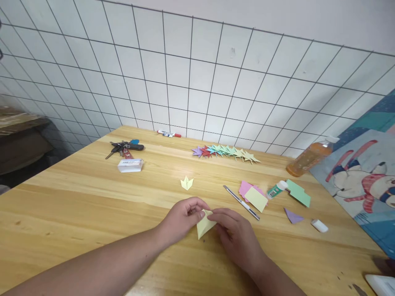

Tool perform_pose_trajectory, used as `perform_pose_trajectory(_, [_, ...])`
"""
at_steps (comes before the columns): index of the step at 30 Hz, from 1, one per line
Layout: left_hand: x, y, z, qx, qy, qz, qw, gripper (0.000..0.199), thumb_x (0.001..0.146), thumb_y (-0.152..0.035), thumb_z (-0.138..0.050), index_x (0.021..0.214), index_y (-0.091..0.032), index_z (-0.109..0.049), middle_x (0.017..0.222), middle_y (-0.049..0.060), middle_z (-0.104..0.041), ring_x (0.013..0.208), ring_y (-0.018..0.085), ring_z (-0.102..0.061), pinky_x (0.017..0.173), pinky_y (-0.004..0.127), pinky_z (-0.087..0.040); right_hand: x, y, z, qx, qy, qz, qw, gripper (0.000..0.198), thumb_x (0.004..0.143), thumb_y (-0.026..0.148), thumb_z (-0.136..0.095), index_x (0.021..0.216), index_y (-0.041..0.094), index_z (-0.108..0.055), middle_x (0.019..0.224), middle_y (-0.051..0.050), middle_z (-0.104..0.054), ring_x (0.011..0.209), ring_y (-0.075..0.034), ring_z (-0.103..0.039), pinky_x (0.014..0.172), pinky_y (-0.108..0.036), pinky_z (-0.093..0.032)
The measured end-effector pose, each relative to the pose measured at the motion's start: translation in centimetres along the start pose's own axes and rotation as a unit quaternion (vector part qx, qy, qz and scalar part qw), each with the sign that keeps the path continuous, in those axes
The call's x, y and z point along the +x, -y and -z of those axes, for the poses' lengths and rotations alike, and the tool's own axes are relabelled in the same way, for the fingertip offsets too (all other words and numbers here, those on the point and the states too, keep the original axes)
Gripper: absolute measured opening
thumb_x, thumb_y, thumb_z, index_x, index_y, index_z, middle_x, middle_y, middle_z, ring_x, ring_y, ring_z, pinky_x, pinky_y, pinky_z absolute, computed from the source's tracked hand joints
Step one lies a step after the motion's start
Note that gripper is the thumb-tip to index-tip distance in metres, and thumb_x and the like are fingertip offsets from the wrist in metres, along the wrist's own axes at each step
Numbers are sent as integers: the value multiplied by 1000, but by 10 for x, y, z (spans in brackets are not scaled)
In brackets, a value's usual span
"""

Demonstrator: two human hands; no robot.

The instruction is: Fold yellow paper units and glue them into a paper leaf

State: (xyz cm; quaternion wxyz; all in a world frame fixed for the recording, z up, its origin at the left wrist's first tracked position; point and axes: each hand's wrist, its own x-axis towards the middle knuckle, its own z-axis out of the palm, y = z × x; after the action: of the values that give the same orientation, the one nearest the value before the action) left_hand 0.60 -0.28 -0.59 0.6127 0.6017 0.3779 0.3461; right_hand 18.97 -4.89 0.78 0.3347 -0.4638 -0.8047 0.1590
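Note:
A piece of pale yellow folded paper (pixel 203 226) is held between my two hands, just above the wooden table. My left hand (pixel 185 216) pinches its upper left edge between thumb and fingers. From the other side, my right hand (pixel 234 234) grips the upper right corner, and its fingers hide part of the sheet. Beyond my hands lies a small yellow origami piece (pixel 187 183) with pointed tips. A utility knife (pixel 241 202) rests to the right of it, beside a yellow paper sheet (pixel 256 199) on top of pink paper (pixel 245 188).
Along the wall sits a row of coloured folded stars (pixel 226 151) and a marker (pixel 169 134). Keys (pixel 125 146) and a small white box (pixel 130 165) lie left. To the right are a glue stick (pixel 277 189), green paper (pixel 298 193), purple paper (pixel 293 216), an eraser (pixel 319 225) and a bottle (pixel 311 157).

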Motion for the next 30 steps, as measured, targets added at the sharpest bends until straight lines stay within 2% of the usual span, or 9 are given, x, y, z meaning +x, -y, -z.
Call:
perform_pose_trajectory(4, [1,2,0,-3,8,0,1000,22,79,-29,-56,94,-14,-61,82,5,-63,74,16,-56,69,26,-40,0,0,0,17,-9,2,1000,27,80,10,-51,93,26,-68,99,-3,-68,90,-15,-63,80,-26,-50])
perform_pose_trajectory(11, [1,-1,-1,-18,5,0,1000,15,76,-25,-58,84,-13,-59,71,1,-59,66,13,-52,63,24,-38,2,-2,-4,111,-43,-111,987,17,78,15,-56,84,26,-69,88,-1,-71,79,-14,-65,62,-21,-52])
perform_pose_trajectory(14, [0,-1,-1,-6,5,7,1000,14,74,-24,-59,82,-12,-60,70,1,-57,64,12,-51,61,24,-36,2,-1,-4,125,-32,-106,986,17,77,14,-56,84,25,-67,90,-1,-69,80,-14,-64,55,-19,-49])
perform_pose_trajectory(18, [0,-1,-1,-7,10,10,1000,15,74,-26,-60,82,-13,-60,69,0,-55,63,12,-49,61,23,-35,2,1,-3,125,-26,-110,986,18,76,13,-56,85,25,-67,90,-1,-68,77,-13,-62,55,-19,-48])
perform_pose_trajectory(20, [0,-1,-1,-8,12,7,1000,19,75,-28,-60,88,-13,-61,68,-1,-54,62,11,-48,61,23,-35,2,2,-2,138,-25,-132,981,26,75,13,-55,95,27,-65,93,-1,-67,74,-13,-62,56,-20,-49])
perform_pose_trajectory(22, [0,0,-1,-7,9,0,1000,28,76,-29,-60,101,-15,-59,66,-2,-51,60,11,-46,59,23,-34,3,2,-2,168,-25,-171,971,46,75,13,-56,118,29,-54,102,-3,-66,73,-13,-62,54,-21,-50])
perform_pose_trajectory(24, [0,1,-1,-11,3,-4,1000,39,77,-29,-59,114,-17,-52,65,-4,-50,59,10,-45,59,22,-33,3,0,-3,197,-19,-204,959,56,74,16,-59,127,29,-46,107,-4,-64,73,-14,-62,54,-23,-50])
perform_pose_trajectory(28, [-1,0,-1,-23,3,0,1000,49,78,-28,-59,123,-19,-43,66,-4,-50,61,11,-46,61,23,-34,3,-5,-4,235,2,-212,949,22,74,24,-62,96,23,-68,95,-5,-68,76,-16,-62,65,-27,-50])
perform_pose_trajectory(30, [-1,0,-1,-16,4,-2,1000,50,78,-27,-59,124,-19,-41,65,-4,-49,61,11,-45,61,23,-34,3,-7,-6,261,3,-218,940,18,74,25,-63,91,23,-69,92,-4,-68,76,-16,-61,67,-28,-50])
